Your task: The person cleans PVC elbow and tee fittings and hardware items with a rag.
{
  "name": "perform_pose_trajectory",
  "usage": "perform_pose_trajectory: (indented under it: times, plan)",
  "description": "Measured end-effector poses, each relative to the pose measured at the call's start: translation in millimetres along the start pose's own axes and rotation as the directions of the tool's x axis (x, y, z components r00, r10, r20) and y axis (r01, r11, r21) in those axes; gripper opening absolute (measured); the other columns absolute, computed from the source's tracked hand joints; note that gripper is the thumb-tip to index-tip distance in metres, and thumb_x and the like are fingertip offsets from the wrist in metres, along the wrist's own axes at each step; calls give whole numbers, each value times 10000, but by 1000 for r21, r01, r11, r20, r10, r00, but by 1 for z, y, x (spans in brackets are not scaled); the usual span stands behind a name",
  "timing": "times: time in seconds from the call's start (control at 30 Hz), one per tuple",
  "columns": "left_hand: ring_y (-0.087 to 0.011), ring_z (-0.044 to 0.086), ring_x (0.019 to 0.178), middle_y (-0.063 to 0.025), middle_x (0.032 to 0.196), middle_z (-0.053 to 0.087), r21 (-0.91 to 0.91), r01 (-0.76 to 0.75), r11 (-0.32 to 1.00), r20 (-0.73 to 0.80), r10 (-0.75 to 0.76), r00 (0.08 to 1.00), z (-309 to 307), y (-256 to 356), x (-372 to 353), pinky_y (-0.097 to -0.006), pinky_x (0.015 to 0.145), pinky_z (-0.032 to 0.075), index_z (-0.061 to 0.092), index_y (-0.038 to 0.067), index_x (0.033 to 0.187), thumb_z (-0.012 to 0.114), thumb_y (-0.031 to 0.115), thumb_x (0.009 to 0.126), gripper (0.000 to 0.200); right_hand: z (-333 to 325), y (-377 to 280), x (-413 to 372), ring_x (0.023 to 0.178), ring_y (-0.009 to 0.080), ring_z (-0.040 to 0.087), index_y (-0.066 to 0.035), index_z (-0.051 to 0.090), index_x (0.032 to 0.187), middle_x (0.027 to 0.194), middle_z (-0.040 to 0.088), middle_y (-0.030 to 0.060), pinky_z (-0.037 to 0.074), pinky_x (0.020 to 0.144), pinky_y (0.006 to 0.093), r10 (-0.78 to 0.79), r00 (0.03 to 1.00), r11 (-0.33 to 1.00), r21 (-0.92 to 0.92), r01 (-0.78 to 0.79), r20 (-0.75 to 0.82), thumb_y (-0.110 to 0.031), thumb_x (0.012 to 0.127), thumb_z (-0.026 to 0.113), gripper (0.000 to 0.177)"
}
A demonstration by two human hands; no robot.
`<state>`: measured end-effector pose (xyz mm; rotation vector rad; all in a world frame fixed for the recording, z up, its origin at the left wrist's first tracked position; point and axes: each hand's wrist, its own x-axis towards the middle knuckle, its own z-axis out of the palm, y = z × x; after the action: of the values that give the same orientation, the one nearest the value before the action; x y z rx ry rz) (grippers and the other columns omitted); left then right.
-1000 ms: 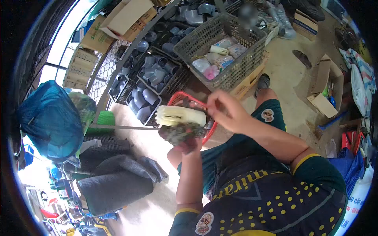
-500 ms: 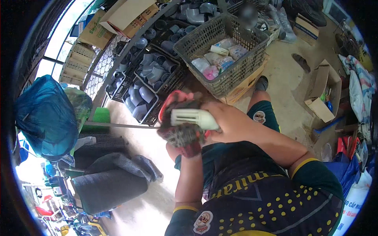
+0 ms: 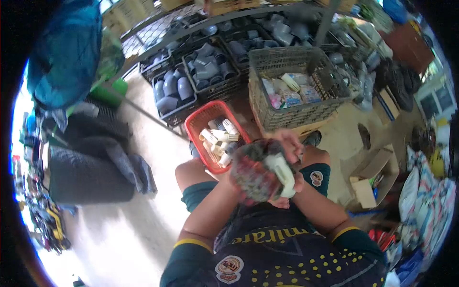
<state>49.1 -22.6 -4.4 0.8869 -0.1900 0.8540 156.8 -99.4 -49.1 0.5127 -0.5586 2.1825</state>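
A white slotted plastic fitting point(image 3: 282, 175) is between my hands, in front of my torso, tilted, with its slotted side towards the camera. My left hand point(image 3: 256, 172) wears a dark, red-patterned work glove, blurred by motion, and is closed against the fitting's left side. My bare right hand point(image 3: 289, 146) wraps round it from behind and the right; its palm is hidden. Close by on the left, a red plastic basket point(image 3: 189, 125) rests by my knees. Inside it lie several similar cream-white slotted fittings point(image 3: 221, 135).
Ahead stands a large dark crate point(image 3: 299, 115) holding plastic bags and another white slotted piece. Black crates point(image 3: 215, 89) of grey pipe elbows point(image 3: 170, 84) line the rack. An open cardboard box point(image 3: 375, 174) lies right; rolled dark mesh point(image 3: 88, 174) lies left.
The view has swung, and my hands now appear lower and further right. The red basket, mostly hidden behind them before, shows plainly. The fitting has turned from nearly level to steeply tilted.
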Motion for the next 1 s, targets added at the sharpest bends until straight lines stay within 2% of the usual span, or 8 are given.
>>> perform_pose_trajectory:
  times: [0.03,0.1,0.13,0.27,0.57,0.7,0.87,1.0]
  plan:
    - [-203,582,1118,-91,1074,629,-46,175,983,-166,-180,970,-4,11,-6,-361,920,499,595,66,1139,786,175,774,427,14,-3,15,576,238,638,23,564,799,642,570,124,597,572,374,-159,983,987,-47,156,-86,-138,929,649,224]
    - [-152,614,1088,-103,1176,625,-195,374,907,-400,-421,814,-20,26,-12,-339,871,531,567,55,1206,790,119,759,504,-7,-17,-30,614,269,596,4,551,1221,763,602,135,479,500,378,-62,938,980,-200,-8,-341,-296,777,770,579]
    - [-176,644,1028,-110,1236,608,499,190,845,-186,-110,976,-19,33,-13,-345,857,544,496,54,1289,762,108,788,570,-4,-25,-28,662,268,620,4,568,1197,809,626,136,503,547,380,-50,894,952,-291,-92,-446,-263,770,781,547]
    - [-209,602,1116,-118,1271,579,492,162,856,-376,41,926,-21,17,-32,-365,957,493,361,45,1415,850,140,678,889,-19,-33,-32,863,264,681,13,576,1208,977,683,147,550,752,367,-374,541,494,-656,-571,-753,-145,748,806,539]
    - [-346,501,1265,-219,1462,374,824,411,390,-503,170,847,21,26,-13,-407,1066,415,158,75,1558,821,86,667,1110,-36,10,-2,1146,286,631,-4,564,1272,1215,654,151,483,975,397,-603,773,-628,-481,-612,-197,-212,832,728,513]
    - [-443,487,1275,-279,1455,360,839,543,41,-545,45,838,19,39,-10,-426,1063,424,160,82,1564,737,12,656,1078,-23,19,15,1161,282,624,-1,531,1307,1219,648,141,483,971,394,-621,690,-432,-571,-697,-372,-229,840,736,559]
    - [-329,410,1378,-227,1523,328,717,251,651,-83,-278,957,-25,75,-34,-393,1119,344,113,72,1587,711,100,803,986,-20,17,0,1181,261,607,-29,527,1319,1242,625,141,478,990,384,-706,654,-227,-788,-573,-272,-179,817,761,574]
    - [-232,340,1401,-157,1525,342,393,134,910,-228,-44,973,-9,53,-33,-363,1160,246,143,-7,1566,749,239,867,958,2,9,10,1173,252,606,-45,533,1315,1256,619,122,488,986,385,-675,637,-196,-741,-642,-373,-106,792,760,574]
